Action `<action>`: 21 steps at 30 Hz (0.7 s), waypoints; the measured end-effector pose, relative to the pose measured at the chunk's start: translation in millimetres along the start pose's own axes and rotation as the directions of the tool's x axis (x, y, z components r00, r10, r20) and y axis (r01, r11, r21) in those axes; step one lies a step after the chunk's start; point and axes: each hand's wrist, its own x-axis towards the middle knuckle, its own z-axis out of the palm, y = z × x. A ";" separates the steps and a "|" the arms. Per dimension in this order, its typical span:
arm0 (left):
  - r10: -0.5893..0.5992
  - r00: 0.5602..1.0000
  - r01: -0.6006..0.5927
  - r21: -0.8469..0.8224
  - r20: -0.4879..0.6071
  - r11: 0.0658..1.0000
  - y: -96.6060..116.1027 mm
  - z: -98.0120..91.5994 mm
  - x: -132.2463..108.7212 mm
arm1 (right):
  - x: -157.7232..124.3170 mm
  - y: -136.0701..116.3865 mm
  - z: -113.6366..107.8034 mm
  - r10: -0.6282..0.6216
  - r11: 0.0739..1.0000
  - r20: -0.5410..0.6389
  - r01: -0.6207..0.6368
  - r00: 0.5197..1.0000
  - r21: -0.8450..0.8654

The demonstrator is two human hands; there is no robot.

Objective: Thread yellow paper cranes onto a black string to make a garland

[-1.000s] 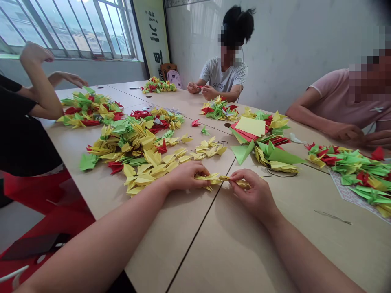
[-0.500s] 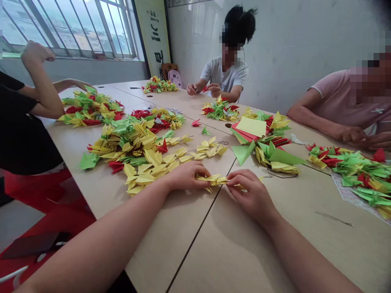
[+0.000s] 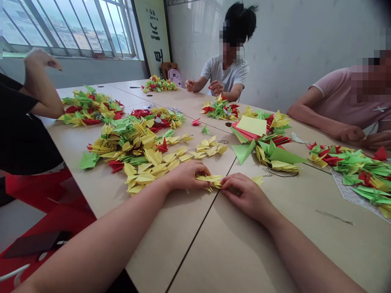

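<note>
My left grip (image 3: 187, 175) is pinching the near end of a row of yellow origami cranes (image 3: 209, 179) in a narrow hold, and my right grip (image 3: 244, 193) is closing narrow on the other end, with its fingertips (image 3: 224, 182) pressing the paper. The row is lying between my two grips, just above the seam of the pale wood counter (image 3: 195, 244), low on the counter and close to me.

Just left of my left grip, a big pile of yellow, green and red origami cranes (image 3: 137, 150) is spreading over the counter and touching that hand. A single yellow crane (image 3: 257, 180) is lying just right of my right grip, near a loop of dark thread (image 3: 282, 173). Farther right, a stack of yellow, red and green origami paper (image 3: 249, 125) is sitting among more cranes.

A person in a white T-shirt (image 3: 224, 75) is working at the far end, hands raised over the counter. A person in a pink T-shirt (image 3: 345, 101) is leaning in on the right beside another crane pile (image 3: 351, 169) on a patterned sheet. A person in a black top (image 3: 27, 122) is sitting on the left, one hand lifted.
</note>
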 end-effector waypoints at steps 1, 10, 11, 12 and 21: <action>0.000 1.000 0.000 0.000 0.002 1.000 -0.2 0.1 0.0 | 0.0 -0.1 0.0 0.005 1.000 0.000 -0.005 1.000 0.002; 0.003 1.000 -0.003 -0.009 -0.005 1.000 -0.6 0.6 0.4 | 0.5 -1.1 -0.4 0.039 0.999 0.002 -0.039 0.999 -0.001; 0.005 1.000 -0.005 -0.013 -0.005 1.000 -0.7 0.7 0.3 | 0.4 -1.2 -0.6 0.041 0.999 0.000 -0.041 0.999 0.003; 0.005 1.000 -0.006 -0.016 -0.007 1.000 -0.9 0.9 0.2 | 0.4 -1.2 -0.7 0.042 0.999 -0.002 -0.042 0.999 0.007; 0.012 1.000 -0.012 -0.022 -0.011 1.000 -1.3 1.2 0.4 | 0.7 -0.8 -0.7 0.042 0.999 -0.005 -0.042 0.999 0.019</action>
